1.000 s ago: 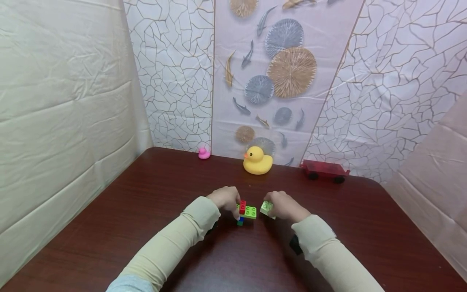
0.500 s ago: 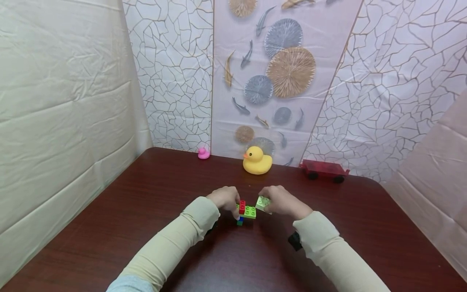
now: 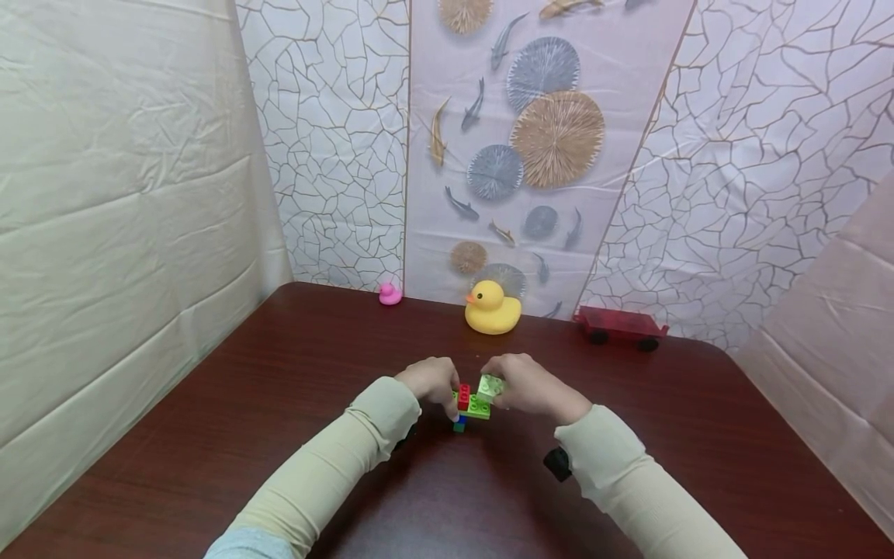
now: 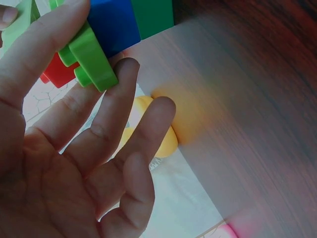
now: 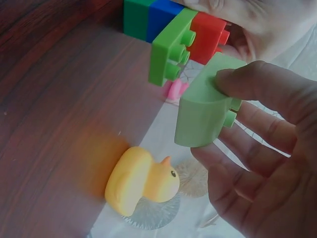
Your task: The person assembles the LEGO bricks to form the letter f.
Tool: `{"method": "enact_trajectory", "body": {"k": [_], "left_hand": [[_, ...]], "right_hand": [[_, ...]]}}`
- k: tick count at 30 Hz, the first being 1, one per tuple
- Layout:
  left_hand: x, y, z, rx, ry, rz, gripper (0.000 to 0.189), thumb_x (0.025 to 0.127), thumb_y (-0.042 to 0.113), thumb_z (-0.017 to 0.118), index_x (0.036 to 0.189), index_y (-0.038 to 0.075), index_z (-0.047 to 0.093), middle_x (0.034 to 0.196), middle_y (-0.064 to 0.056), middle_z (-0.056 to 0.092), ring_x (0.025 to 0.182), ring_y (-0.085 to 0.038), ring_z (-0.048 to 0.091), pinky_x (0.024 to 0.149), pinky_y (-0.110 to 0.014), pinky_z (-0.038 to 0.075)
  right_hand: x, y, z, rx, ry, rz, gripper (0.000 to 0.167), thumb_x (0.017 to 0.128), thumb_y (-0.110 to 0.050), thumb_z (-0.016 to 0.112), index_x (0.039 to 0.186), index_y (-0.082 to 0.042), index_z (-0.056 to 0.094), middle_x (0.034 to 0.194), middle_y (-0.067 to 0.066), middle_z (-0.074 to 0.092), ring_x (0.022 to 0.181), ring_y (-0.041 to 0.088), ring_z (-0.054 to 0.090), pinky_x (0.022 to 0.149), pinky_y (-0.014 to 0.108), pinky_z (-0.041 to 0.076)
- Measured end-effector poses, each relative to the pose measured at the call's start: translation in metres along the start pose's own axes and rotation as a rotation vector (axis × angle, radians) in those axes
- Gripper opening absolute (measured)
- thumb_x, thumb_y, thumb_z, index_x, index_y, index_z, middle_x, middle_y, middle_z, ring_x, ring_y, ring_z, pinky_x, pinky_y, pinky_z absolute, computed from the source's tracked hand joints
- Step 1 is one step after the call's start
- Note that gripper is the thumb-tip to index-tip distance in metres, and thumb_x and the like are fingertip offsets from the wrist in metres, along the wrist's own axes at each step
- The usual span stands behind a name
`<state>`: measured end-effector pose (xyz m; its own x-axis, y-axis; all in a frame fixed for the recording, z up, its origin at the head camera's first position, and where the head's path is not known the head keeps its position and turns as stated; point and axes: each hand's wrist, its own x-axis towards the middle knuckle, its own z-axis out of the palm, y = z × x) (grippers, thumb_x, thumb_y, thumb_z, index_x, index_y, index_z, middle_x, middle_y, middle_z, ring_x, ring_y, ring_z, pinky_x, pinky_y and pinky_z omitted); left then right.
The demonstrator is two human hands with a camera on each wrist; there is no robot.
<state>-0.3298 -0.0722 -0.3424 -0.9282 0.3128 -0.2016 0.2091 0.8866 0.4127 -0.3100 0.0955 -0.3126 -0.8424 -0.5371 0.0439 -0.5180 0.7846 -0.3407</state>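
In the head view, my left hand (image 3: 431,382) grips a small stack of toy building bricks near the middle of the table. From bottom to top the stack has a dark green brick (image 5: 136,19), a blue brick (image 5: 165,21), a flat lime brick (image 5: 159,62) and a red brick (image 5: 204,37). Bare studs show on the lime brick's right end. My right hand (image 3: 528,388) pinches a pale green brick (image 5: 202,116) with a curved side between thumb and fingers. That brick hangs just above the lime brick's right end; a gap parts them in the right wrist view.
On the dark wooden table (image 3: 279,388), a yellow rubber duck (image 3: 492,309) sits at the back, beyond the hands. A small pink duck (image 3: 389,293) stands at the back left, a red wheeled wagon (image 3: 621,328) at the back right. Patterned cloth (image 3: 335,155) hangs behind.
My right hand has moved left and slightly up with the pale green brick, from beside the stack to over the lime brick's right end. The left hand and stack have stayed put.
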Motion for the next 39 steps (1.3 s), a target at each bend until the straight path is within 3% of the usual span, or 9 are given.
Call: {"method": "enact_trajectory", "body": {"k": [8,17,32,39], "left_hand": [[0.000,0.000,0.000,0.004,0.014,0.008,0.037,0.054,0.022,0.083,0.086,0.013,0.066,0.079,0.005,0.059,0.069,-0.012,0.052,0.063,-0.033,0.043],[0.000,0.000,0.000,0.003,0.012,0.009,0.039,0.054,0.023,0.083,0.089,0.013,0.067,0.084,0.004,0.061,0.072,-0.013,0.053,0.065,-0.034,0.043],[0.002,-0.002,0.000,-0.023,-0.018,0.023,0.032,0.056,0.021,0.082,0.084,0.013,0.067,0.077,0.007,0.059,0.068,-0.011,0.053,0.062,-0.030,0.043],[0.002,-0.002,-0.001,-0.028,-0.029,0.006,0.040,0.057,0.022,0.082,0.092,0.011,0.067,0.082,0.005,0.061,0.070,-0.011,0.053,0.065,-0.031,0.043]], "right_hand": [[0.002,-0.007,-0.001,-0.012,-0.018,-0.051,0.038,0.065,-0.004,0.074,0.102,-0.002,0.062,0.088,0.001,0.060,0.076,0.015,0.050,0.068,0.030,0.045],[0.005,-0.011,0.000,-0.014,-0.025,-0.071,0.039,0.067,-0.003,0.072,0.104,-0.003,0.062,0.096,0.004,0.059,0.080,0.016,0.051,0.069,0.030,0.045],[0.012,-0.021,-0.001,-0.019,-0.070,-0.074,0.039,0.066,-0.002,0.072,0.104,-0.006,0.062,0.092,0.002,0.059,0.077,0.013,0.051,0.067,0.028,0.046],[0.015,-0.020,-0.001,-0.013,-0.102,-0.092,0.037,0.066,-0.001,0.072,0.101,-0.005,0.062,0.088,0.001,0.060,0.074,0.012,0.053,0.065,0.027,0.047]]}}
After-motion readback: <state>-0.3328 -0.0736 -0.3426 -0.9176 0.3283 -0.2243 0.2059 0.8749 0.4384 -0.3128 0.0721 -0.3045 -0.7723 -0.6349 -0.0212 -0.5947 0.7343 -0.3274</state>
